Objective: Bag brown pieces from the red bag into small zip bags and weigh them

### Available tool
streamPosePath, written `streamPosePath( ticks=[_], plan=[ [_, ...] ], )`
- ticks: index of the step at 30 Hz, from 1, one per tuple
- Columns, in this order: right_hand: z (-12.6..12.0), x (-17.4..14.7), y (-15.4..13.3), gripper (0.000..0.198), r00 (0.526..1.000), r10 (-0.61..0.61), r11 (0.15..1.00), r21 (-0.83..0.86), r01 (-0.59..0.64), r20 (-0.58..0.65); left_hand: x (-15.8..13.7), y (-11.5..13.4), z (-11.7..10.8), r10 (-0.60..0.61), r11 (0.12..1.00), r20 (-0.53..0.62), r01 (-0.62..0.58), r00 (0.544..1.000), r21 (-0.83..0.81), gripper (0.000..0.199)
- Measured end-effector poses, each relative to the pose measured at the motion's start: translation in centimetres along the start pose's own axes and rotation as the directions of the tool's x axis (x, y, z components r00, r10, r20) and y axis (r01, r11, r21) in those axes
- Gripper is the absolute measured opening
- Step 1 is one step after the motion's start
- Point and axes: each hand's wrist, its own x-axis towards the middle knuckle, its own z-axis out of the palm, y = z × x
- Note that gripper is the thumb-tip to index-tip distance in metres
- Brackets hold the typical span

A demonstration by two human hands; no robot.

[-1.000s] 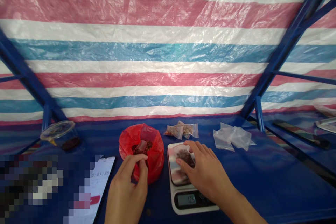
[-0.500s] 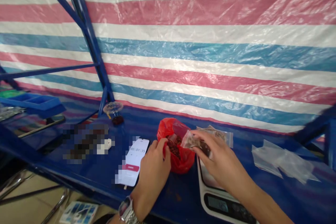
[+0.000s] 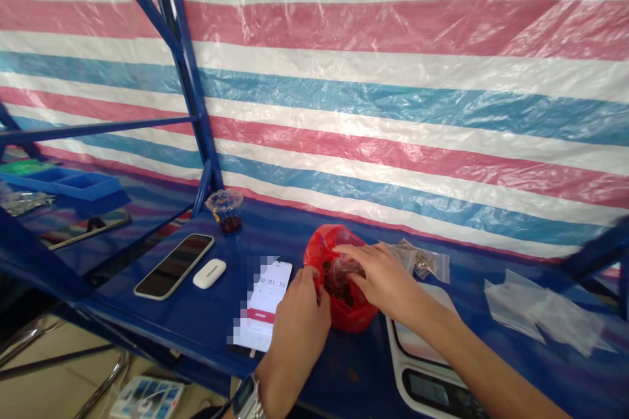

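Note:
A red plastic bag (image 3: 354, 318) stands on the blue table with its mouth spread, and small reddish-brown pieces lie inside. My left hand (image 3: 303, 315) pinches the near left rim of this bag. Inside the mouth, my right hand (image 3: 386, 278) grips a small clear zip bag (image 3: 340, 270), its fingers closed around the top. Part of the zip bag is hidden by the fingers and the red rim. A white kitchen scale (image 3: 403, 366) lies under my right forearm. Behind it are filled zip bags (image 3: 426, 263) with brownish contents.
Left of my hands lie a lit phone (image 3: 265, 301) showing a timer, a white case (image 3: 209, 273) and a dark phone (image 3: 174, 266). A lidded plastic cup (image 3: 227, 213) stands near the blue frame post. Flat clear bags (image 3: 545, 311) lie at the right. Striped sheeting hangs behind.
My right hand has moved left and down, carrying the zip bag from above the scale side into the red bag's mouth. My left hand keeps its hold. The view has shifted slightly.

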Motion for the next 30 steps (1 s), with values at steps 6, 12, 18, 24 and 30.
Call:
streamPosePath(
  ticks=[6, 12, 18, 24, 30],
  plan=[
    [0.1, -0.7, 0.2, 0.052, 0.992, 0.089, 0.984, 0.164, -0.074, -0.085, -0.4, 0.6, -0.3, 0.002, 1.000, 0.004, -0.002, 1.000, 0.008, 0.021],
    [-0.6, -3.3, 1.5, 0.037, 0.930, 0.320, 0.806, 0.568, -0.166, -0.182, -0.6, 1.2, -0.5, 0.024, 1.000, -0.041, -0.023, 0.999, 0.017, 0.025],
    [-1.7, -9.4, 4.6, 0.045, 0.830, 0.529, 0.697, 0.649, -0.305, -0.178, -0.7, 1.7, -1.0, 0.053, 0.998, -0.101, -0.052, 0.993, 0.018, 0.027],
    [-1.7, -12.9, 5.8, 0.042, 0.838, 0.506, 0.820, 0.415, -0.394, -0.204, 0.0, 0.9, -3.3, -0.005, 0.995, -0.236, 0.029, 0.972, 0.098, 0.022],
    [-2.9, -13.2, 6.3, 0.033, 0.770, 0.496, 0.857, 0.372, -0.358, -0.402, 0.5, -0.7, -3.5, 0.194, 0.937, -0.064, -0.166, 0.979, 0.307, 0.023]
  ],
)
